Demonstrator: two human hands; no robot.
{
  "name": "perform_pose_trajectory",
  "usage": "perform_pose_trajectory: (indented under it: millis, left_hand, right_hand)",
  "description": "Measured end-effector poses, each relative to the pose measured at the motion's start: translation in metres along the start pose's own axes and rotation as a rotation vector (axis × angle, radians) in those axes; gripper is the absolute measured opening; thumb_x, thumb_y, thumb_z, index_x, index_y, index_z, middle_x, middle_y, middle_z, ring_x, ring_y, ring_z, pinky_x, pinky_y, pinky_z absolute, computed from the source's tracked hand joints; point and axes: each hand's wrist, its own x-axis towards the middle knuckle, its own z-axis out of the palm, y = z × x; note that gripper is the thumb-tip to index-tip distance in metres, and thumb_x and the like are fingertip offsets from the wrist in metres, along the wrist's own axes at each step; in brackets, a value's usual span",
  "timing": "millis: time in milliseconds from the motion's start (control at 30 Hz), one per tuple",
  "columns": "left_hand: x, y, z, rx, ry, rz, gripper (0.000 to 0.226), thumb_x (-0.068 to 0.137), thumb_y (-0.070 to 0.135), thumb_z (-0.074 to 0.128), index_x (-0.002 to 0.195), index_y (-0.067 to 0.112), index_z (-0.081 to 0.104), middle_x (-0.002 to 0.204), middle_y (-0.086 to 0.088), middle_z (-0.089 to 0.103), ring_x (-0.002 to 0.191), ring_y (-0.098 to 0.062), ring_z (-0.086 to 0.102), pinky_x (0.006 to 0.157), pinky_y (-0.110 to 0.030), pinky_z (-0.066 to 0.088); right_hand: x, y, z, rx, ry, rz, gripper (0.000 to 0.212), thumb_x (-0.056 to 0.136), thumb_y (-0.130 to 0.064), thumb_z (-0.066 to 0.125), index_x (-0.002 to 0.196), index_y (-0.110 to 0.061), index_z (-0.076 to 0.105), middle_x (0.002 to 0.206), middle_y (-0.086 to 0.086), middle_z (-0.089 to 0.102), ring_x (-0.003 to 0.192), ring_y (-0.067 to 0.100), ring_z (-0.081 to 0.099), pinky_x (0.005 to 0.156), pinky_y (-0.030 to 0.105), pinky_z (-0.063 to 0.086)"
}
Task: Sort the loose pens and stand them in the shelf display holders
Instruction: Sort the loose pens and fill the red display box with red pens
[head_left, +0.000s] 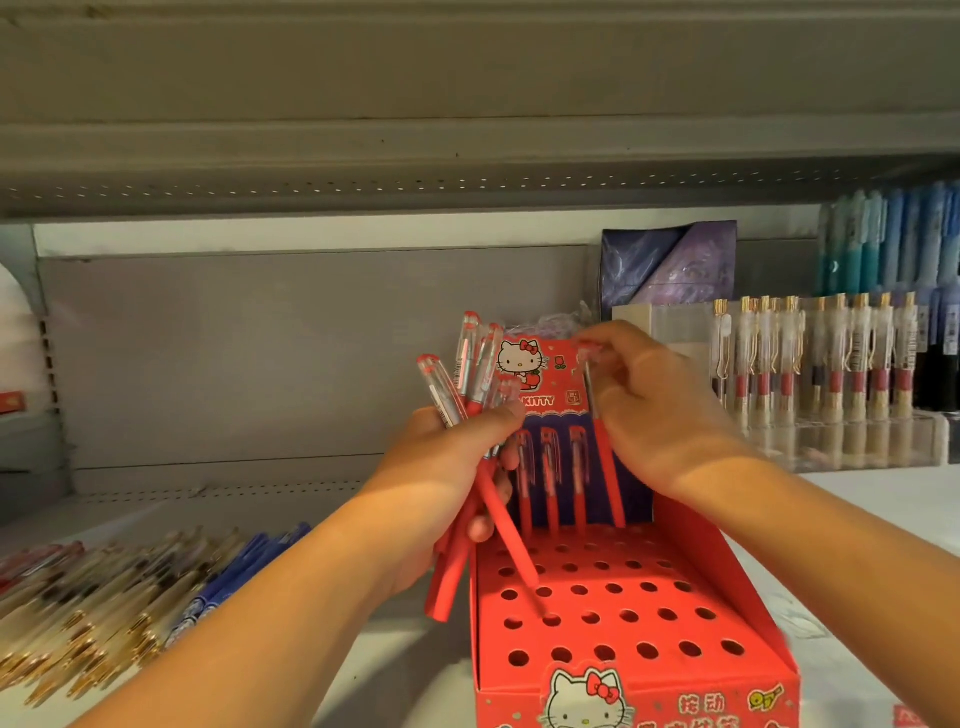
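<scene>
At the shelf (883, 519), the right hand (660, 410) pinches one red pen (605, 457) upright by its cap, tip at the red holder's (623, 613) back row below, while the left hand (452, 467) grips a bundle of pens (467, 395) alongside.

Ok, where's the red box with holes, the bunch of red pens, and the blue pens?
Red box (623, 634): head view, on its top panel, between the holes.
Bunch of red pens (449, 577): head view, on the red barrels at the bottom.
Blue pens (228, 577): head view, on the middle of the pile.
</scene>
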Motion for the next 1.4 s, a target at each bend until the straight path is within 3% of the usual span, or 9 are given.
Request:
perform_pose_trajectory:
  millis: [167,333,533,767,967,1133,1300,1400]
  left_hand:
    - [0.0,-0.001,0.001,-0.01,0.012,-0.001,0.025,0.091,0.024,0.066,0.074,0.007,0.057,0.061,-0.006,0.055,0.041,-0.017,0.041,0.032,-0.019,0.028]
    - [0.001,0.0,0.001,-0.017,0.007,-0.007,0.025,0.091,0.025,0.066,0.076,0.007,0.056,0.061,-0.005,0.056,0.04,-0.017,0.041,0.032,-0.018,0.029]
    - [0.001,0.0,0.0,-0.004,0.005,-0.007,0.027,0.091,0.026,0.065,0.076,0.006,0.056,0.06,-0.005,0.055,0.04,-0.017,0.04,0.032,-0.019,0.029]
    - [0.0,0.0,0.0,0.005,-0.009,0.004,0.03,0.091,0.027,0.066,0.071,0.006,0.057,0.058,-0.008,0.055,0.037,-0.016,0.04,0.032,-0.02,0.029]
    - [-0.001,0.0,0.0,0.024,-0.017,-0.003,0.03,0.092,0.026,0.064,0.073,0.005,0.056,0.058,-0.009,0.056,0.034,-0.016,0.038,0.032,-0.019,0.029]
    - [-0.001,0.0,0.0,0.027,-0.022,-0.005,0.028,0.092,0.026,0.064,0.076,0.004,0.057,0.06,-0.008,0.056,0.036,-0.016,0.04,0.032,-0.019,0.029]
    - [-0.003,0.0,0.002,0.011,-0.036,0.005,0.026,0.092,0.027,0.065,0.08,0.005,0.058,0.063,-0.007,0.057,0.037,-0.017,0.039,0.033,-0.018,0.029]
    - [-0.005,0.002,0.003,0.03,-0.065,0.008,0.035,0.089,0.035,0.068,0.076,0.005,0.054,0.05,-0.001,0.052,0.03,-0.015,0.036,0.032,-0.019,0.029]
  right_hand:
    - [-0.003,0.001,0.003,-0.121,-0.069,0.027,0.038,0.097,-0.004,0.045,0.125,-0.028,0.055,0.109,0.004,0.065,0.096,0.025,0.062,0.087,0.037,0.052]
    - [-0.003,0.002,0.001,-0.144,-0.104,0.058,0.038,0.097,-0.001,0.042,0.125,-0.023,0.054,0.106,0.003,0.063,0.095,0.024,0.061,0.084,0.033,0.05]
    - [-0.001,-0.003,-0.01,-0.079,-0.162,0.121,0.033,0.096,-0.001,0.04,0.122,-0.019,0.05,0.108,0.012,0.061,0.097,0.031,0.064,0.086,0.048,0.055]
    - [-0.005,-0.007,-0.014,-0.246,-0.14,0.052,0.041,0.092,0.007,0.04,0.121,-0.021,0.047,0.106,0.009,0.061,0.094,0.027,0.06,0.084,0.04,0.052]
    - [-0.005,-0.009,-0.013,-0.236,-0.172,0.08,0.042,0.09,0.008,0.039,0.12,-0.02,0.046,0.099,0.009,0.059,0.089,0.027,0.061,0.082,0.044,0.054]
    - [-0.006,-0.006,-0.01,-0.392,-0.306,0.129,0.032,0.088,0.005,0.046,0.112,-0.017,0.043,0.086,0.002,0.05,0.079,0.023,0.055,0.071,0.033,0.048]
    - [-0.004,-0.008,-0.015,-0.478,-0.29,0.089,0.034,0.084,0.007,0.054,0.112,-0.012,0.057,0.106,0.009,0.059,0.094,0.025,0.06,0.085,0.034,0.053]
    - [-0.007,-0.006,-0.012,-0.6,-0.351,0.072,0.034,0.086,0.006,0.052,0.112,-0.014,0.06,0.111,0.009,0.058,0.096,0.025,0.06,0.08,0.028,0.048]
